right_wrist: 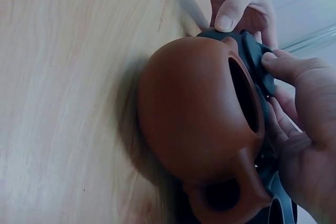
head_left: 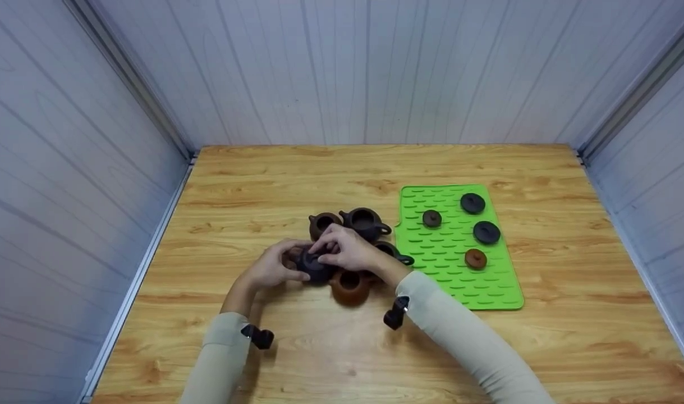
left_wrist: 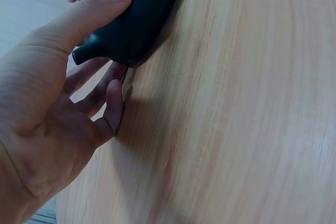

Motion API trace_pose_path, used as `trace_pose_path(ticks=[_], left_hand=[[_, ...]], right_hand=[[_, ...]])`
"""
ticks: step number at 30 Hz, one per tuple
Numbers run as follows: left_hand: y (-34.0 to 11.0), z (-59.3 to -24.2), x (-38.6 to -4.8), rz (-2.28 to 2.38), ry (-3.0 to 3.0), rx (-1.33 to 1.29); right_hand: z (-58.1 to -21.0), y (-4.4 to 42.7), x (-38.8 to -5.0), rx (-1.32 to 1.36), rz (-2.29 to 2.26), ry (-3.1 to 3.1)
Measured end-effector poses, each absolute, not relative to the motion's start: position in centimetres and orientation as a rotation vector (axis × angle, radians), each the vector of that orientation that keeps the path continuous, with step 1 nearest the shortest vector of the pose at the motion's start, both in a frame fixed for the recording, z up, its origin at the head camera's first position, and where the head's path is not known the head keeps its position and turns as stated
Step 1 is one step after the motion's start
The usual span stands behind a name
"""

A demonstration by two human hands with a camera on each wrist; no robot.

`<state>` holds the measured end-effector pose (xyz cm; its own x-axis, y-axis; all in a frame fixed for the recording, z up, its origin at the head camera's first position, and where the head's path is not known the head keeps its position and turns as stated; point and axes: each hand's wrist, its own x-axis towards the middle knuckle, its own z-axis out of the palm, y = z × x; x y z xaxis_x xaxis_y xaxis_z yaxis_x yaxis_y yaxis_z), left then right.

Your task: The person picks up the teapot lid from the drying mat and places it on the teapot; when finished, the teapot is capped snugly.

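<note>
A black teapot (head_left: pixel 317 273) stands at the left front of a cluster of pots. My left hand (head_left: pixel 271 266) grips its side near the spout; in the left wrist view the thumb lies on the pot (left_wrist: pixel 149 11). At the pot's top, my right hand (head_left: pixel 348 248) pinches a black lid (right_wrist: pixel 254 59) over the opening; whether it is fully seated, I cannot tell. Beside it is an orange-brown teapot (head_left: pixel 350 289) without a lid, its open mouth showing in the right wrist view.
Behind are an open brown pot (head_left: pixel 317 229) and an open dark pot (head_left: pixel 364 223); another dark pot (head_left: pixel 395 251) is partly behind my right hand. To the right, a green mat (head_left: pixel 431 286) holds several lids, including an orange-brown one (head_left: pixel 476 258). Walls enclose the table's back and sides.
</note>
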<state>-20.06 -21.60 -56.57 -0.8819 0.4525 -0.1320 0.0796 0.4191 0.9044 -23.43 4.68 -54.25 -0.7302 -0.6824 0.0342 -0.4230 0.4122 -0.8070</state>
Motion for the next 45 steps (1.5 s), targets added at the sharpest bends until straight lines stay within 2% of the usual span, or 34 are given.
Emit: trace_pose_path(ticks=[23,36,45], left_hand=[[-21.4,-56.0,-20.3,1.396,2.311,0.486],[-22.7,-53.3,-21.9,1.315,2.326,0.405],[-21.6,-52.7,-23.8,1.344,2.456,0.331]], right_hand=[[-53.2,5.3,-23.3,-0.970,-1.144,2.374],[-52.5,6.8,-23.0,-0.956,-1.255,2.217],[-52.4,8.0,-22.9,-1.030,-1.263,2.141]])
